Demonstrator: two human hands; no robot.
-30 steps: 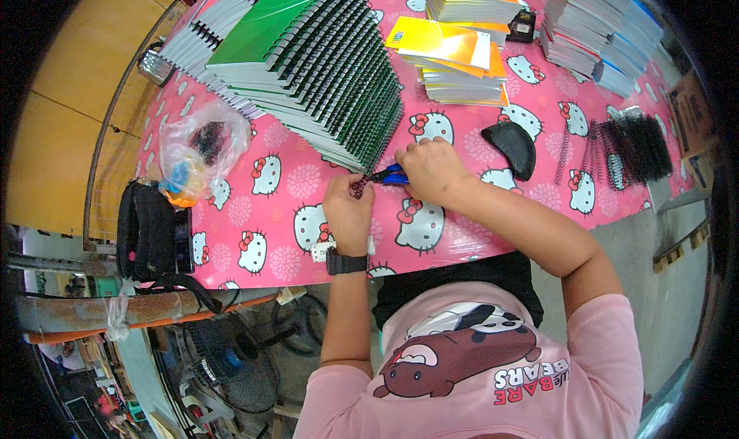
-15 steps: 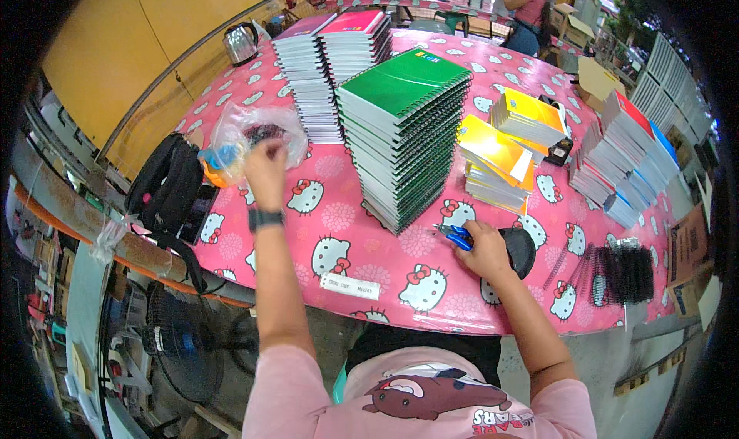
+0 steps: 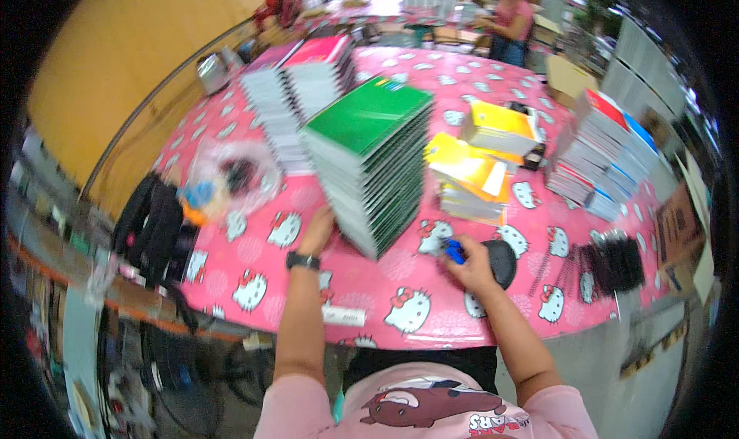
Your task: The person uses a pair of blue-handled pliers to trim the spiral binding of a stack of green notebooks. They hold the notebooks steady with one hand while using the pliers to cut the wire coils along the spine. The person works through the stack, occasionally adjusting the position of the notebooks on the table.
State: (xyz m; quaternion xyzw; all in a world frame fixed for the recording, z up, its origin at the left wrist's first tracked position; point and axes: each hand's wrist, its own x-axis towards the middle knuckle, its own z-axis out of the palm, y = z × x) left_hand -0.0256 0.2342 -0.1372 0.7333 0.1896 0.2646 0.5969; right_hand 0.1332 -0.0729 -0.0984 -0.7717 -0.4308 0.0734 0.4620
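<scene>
A tall stack of spiral-bound notebooks with green covers (image 3: 368,170) stands mid-table. My left hand (image 3: 316,231) is at the lower left side of this stack, touching or very close to it; its fingers are smeared and partly out of sight. On the right, my right hand (image 3: 473,268) is closed around blue-handled pliers (image 3: 456,251), low over the tabletop. Just beside that hand lies a round black dish (image 3: 503,263). A clear plastic bag (image 3: 265,168) with dark, blue and orange contents sits left of the stack.
Purple- and pink-covered notebook stacks (image 3: 319,77) rise behind. Yellow booklets (image 3: 471,170), red and blue booklets (image 3: 593,166) and black binding coils (image 3: 616,266) occupy the right. A black bag (image 3: 150,223) lines the left edge, a white label strip (image 3: 345,316) the front. Another person (image 3: 512,23) stands far back.
My left hand has left the plastic bag and come right and nearer, to the foot of the green stack. The right hand keeps hold of the pliers. The whole view has shifted.
</scene>
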